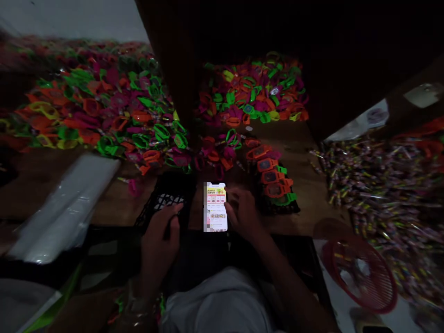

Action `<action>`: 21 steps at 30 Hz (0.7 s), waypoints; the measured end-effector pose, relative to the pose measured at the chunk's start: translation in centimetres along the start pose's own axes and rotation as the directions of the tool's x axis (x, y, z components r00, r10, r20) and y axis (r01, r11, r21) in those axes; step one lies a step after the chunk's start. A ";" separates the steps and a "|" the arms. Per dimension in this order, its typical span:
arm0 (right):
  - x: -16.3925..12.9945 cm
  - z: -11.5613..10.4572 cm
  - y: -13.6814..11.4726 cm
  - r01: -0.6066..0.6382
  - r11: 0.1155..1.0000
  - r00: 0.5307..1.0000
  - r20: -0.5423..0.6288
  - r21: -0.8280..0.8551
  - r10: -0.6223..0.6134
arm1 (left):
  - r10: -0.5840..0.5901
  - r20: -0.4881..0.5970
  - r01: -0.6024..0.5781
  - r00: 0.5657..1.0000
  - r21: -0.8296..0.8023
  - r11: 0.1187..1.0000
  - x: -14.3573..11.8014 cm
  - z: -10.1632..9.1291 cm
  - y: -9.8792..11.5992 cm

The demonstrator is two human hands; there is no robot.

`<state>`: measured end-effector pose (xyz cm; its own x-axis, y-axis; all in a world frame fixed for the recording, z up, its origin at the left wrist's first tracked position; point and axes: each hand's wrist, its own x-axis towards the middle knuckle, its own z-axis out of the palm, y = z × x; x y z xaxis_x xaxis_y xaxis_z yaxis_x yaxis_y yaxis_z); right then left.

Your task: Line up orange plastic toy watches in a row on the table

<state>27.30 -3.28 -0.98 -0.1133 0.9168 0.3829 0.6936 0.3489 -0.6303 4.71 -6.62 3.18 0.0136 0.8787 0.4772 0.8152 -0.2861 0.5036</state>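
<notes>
A lit phone [217, 215] stands out at the near edge of the wooden table, its screen towards me. My right hand [244, 215] is at its right edge, thumb and a finger against the side; the other fingers are in shadow. To the left of the phone, my left hand [161, 236] has its index finger stretched out and thumb apart, with nothing visible between them. It hovers over or rests at the near part of a black tray [189, 189] with pale pieces. Orange toy watches [272, 176] lie in a row on a dark holder to the right.
Heaps of bright toy watches [114, 106] cover the back left, with another pile [256, 92] behind. Clear plastic bags [65, 208] lie at left. Many small wrapped sticks [367, 171] fill the right side, near a red basket [391, 286]. The room is dim.
</notes>
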 end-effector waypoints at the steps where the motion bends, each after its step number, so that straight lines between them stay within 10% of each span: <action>1: 0.6 0.6 0.2 0.004 1.000 1.000 0.005 -0.021 -0.004 | 0.004 -0.008 -0.004 1.000 0.031 0.999 -0.6 -0.8 -0.6; 21: -1.9 0.7 0.2 -0.071 0.997 0.996 -0.056 0.029 0.073 | -0.125 -0.148 0.134 0.981 0.054 0.990 -2.2 -1.3 -0.8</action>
<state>27.18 -4.78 -2.33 -0.0226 0.9275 0.3732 0.6786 0.2883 -0.6755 3.27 -8.87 2.66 -0.1737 0.8414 0.5118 0.8396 -0.1451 0.5234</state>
